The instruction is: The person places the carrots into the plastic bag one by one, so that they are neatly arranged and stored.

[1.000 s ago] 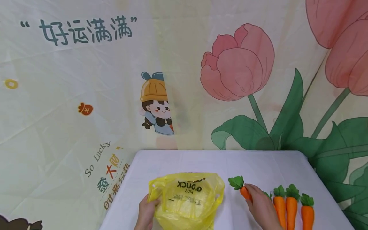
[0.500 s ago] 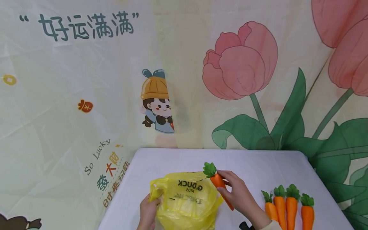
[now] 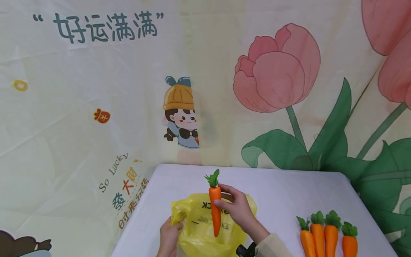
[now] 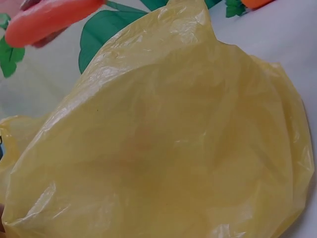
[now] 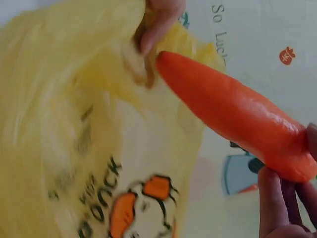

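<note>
My right hand (image 3: pixel 238 208) pinches an orange carrot (image 3: pixel 215 210) with green leaves between thumb and fingers. The carrot stands upright with its tip down, in front of the mouth of a yellow plastic bag (image 3: pixel 196 235) in the head view. In the right wrist view the carrot (image 5: pixel 237 114) reaches across toward the bag (image 5: pixel 44 124). My left hand (image 3: pixel 169 233) grips the bag's left edge by a handle and holds it up. Yellow plastic (image 4: pixel 163 139) fills most of the left wrist view.
Several more carrots (image 3: pixel 331 235) lie in a row on the right of the white-covered table (image 3: pixel 276 189). Behind the table hangs a printed backdrop (image 3: pixel 135 89) with tulips and lettering. A black wrist device (image 3: pixel 245 251) sits below my right hand.
My right hand has carried the carrot leftward from beside the other carrots to in front of the bag, turning it upright. The left hand keeps its hold on the bag.
</note>
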Motion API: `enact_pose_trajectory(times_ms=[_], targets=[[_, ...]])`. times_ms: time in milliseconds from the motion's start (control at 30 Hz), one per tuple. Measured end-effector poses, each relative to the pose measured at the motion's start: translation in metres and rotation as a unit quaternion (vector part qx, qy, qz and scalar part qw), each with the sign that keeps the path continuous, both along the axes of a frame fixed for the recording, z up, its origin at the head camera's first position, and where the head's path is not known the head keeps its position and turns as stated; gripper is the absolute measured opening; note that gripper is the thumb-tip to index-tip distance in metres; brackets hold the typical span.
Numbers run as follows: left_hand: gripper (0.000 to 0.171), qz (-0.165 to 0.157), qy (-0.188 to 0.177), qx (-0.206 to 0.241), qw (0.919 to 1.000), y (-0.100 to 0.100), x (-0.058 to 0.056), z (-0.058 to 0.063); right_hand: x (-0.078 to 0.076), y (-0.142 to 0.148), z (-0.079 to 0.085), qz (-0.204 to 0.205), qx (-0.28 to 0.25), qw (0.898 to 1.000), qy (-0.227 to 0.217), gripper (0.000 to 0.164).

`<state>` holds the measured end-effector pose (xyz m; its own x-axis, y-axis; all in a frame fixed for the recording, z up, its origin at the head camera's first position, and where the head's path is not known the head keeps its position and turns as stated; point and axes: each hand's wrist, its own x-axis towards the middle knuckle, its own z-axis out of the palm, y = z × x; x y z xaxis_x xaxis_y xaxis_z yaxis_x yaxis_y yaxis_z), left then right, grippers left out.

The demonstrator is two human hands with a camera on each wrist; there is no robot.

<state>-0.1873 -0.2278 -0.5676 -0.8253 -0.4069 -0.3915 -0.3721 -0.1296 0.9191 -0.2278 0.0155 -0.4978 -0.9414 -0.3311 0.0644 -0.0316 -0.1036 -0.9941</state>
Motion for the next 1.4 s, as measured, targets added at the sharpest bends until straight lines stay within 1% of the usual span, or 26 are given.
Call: enact_pose_trajectory(times_ms=[133, 233, 400, 467, 533, 667, 767, 900, 1000, 1100, 1233, 1333, 1400], targets=[[0.058, -0.008, 0.002, 0.02, 0.9998, 0.0, 0.003, -0.001, -0.001, -0.016, -0.01, -0.013, -0.064, 0.996, -0.066, 0.062], [0.058, -0.008, 0.003, 0.031, 0.9995, 0.001, 0.005, -0.002, -0.001, -0.026, -0.02, -0.025, -0.085, 0.991, -0.1, 0.062], [0.056, 0.001, -0.006, 0.031, 0.9995, 0.005, 0.006, -0.003, 0.0, -0.037, -0.041, -0.037, -0.104, 0.983, -0.145, 0.06], [0.054, 0.001, -0.01, 0.025, 0.9996, 0.007, 0.005, -0.003, 0.001, -0.038, -0.05, -0.035, -0.1, 0.982, -0.156, 0.058], [0.053, 0.004, -0.01, 0.015, 0.9998, 0.009, 0.005, -0.003, 0.001, -0.037, -0.058, -0.028, -0.092, 0.983, -0.158, 0.057], [0.053, 0.006, -0.009, 0.0, 0.9999, 0.012, 0.005, -0.002, 0.0, -0.034, -0.068, -0.002, -0.066, 0.988, -0.138, 0.056], [0.062, 0.001, 0.004, -0.017, 0.9999, 0.012, 0.005, -0.001, -0.003, -0.033, -0.07, 0.02, -0.055, 0.991, -0.117, 0.054], [0.072, -0.008, 0.023, -0.046, 0.9986, 0.014, 0.005, 0.0, -0.006, -0.035, -0.072, 0.037, -0.027, 0.994, -0.098, 0.052], [0.074, -0.013, 0.027, -0.058, 0.9978, 0.016, 0.006, 0.002, -0.006, -0.038, -0.074, 0.048, 0.002, 0.995, -0.087, 0.05], [0.075, -0.016, 0.033, -0.065, 0.9972, 0.019, 0.007, 0.004, -0.006, -0.042, -0.077, 0.063, 0.036, 0.994, -0.083, 0.047], [0.072, -0.01, 0.038, -0.081, 0.9959, 0.021, 0.009, 0.004, -0.006, -0.046, -0.079, 0.098, 0.095, 0.987, -0.079, 0.043], [0.07, 0.005, 0.035, -0.088, 0.9955, 0.02, 0.008, 0.002, -0.008, -0.045, -0.079, 0.132, 0.129, 0.982, -0.038, 0.043], [0.069, 0.013, 0.038, -0.085, 0.9956, 0.019, 0.007, 0.0, -0.01, -0.043, -0.08, 0.153, 0.132, 0.979, -0.003, 0.042]])
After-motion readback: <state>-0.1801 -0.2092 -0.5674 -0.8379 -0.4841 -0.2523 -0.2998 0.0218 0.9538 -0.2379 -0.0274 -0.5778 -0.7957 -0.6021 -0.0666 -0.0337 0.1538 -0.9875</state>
